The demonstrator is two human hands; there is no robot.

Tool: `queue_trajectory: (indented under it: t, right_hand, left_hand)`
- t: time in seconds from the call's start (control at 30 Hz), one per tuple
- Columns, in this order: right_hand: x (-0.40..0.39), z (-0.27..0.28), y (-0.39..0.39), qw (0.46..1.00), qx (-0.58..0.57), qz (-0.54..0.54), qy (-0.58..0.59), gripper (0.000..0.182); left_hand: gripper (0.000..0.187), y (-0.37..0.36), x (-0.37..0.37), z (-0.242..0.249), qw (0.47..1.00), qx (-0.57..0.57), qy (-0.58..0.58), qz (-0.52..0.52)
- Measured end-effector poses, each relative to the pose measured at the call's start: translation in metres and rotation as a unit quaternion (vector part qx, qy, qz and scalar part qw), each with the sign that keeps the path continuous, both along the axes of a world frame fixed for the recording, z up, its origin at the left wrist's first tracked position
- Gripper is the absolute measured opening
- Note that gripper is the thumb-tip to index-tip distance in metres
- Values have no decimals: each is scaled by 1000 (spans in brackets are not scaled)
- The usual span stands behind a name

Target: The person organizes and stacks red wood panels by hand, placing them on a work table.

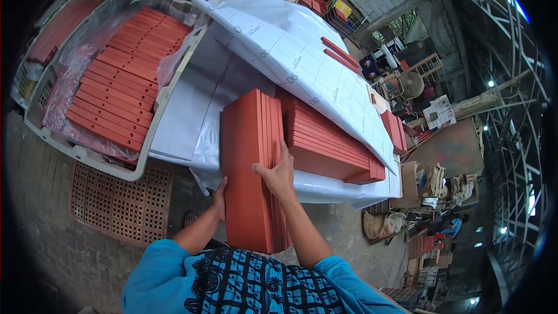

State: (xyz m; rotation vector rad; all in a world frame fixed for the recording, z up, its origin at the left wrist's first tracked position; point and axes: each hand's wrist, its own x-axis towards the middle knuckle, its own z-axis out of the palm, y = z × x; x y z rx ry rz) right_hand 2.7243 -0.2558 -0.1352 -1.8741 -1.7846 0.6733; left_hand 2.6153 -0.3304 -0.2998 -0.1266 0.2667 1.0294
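A stack of several red-painted boards [250, 174] stands on edge between my hands, its near end sticking out past the table's edge toward my body. My left hand [220, 199] presses against the stack's left face; part of its fingers is hidden. Across the right side lies my right hand [275, 173], thumb toward the left and fingers stretched along the boards. A second row of red boards [331, 139] sits just to the right, partly under a printed white sheet [273, 58].
A plastic crate [145, 163] lined with clear film and filled with drilled red boards stands at left. Below it lies a brown grid pallet [119, 206]. Two thin red strips [340, 57] rest on the sheet. A fan [410, 84] and cardboard boxes [411, 183] stand farther right.
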Motion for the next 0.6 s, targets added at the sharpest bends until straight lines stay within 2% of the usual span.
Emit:
queue_trajectory:
  t: [0.07, 0.17, 0.23, 0.37, 0.5, 0.57, 0.6]
  right_hand:
    - [17, -5, -10, 999, 6, 13, 49, 100]
    - [48, -21, -31, 985, 49, 54, 156, 100]
    - [70, -9, -51, 981, 30, 56, 185, 101]
    - [134, 7, -97, 964, 85, 55, 246, 105]
    - [230, 17, -159, 926, 117, 19, 358, 111]
    - [286, 4, -198, 906, 140, -11, 399, 113]
    - [309, -2, -222, 875, 142, -37, 462, 110]
  left_hand:
    - [69, -10, -3, 0, 1000, -7, 23, -18]
    - [72, -32, 2, 20, 996, 34, 81, 13]
    - [74, -46, 15, 27, 992, 68, 102, 27]
    - [74, -67, 55, 50, 980, 140, 138, 17]
    - [73, -89, 126, 84, 963, 207, 156, -72]
    - [72, -107, 170, 93, 946, 231, 189, -126]
    - [72, -116, 191, 94, 933, 219, 244, -148]
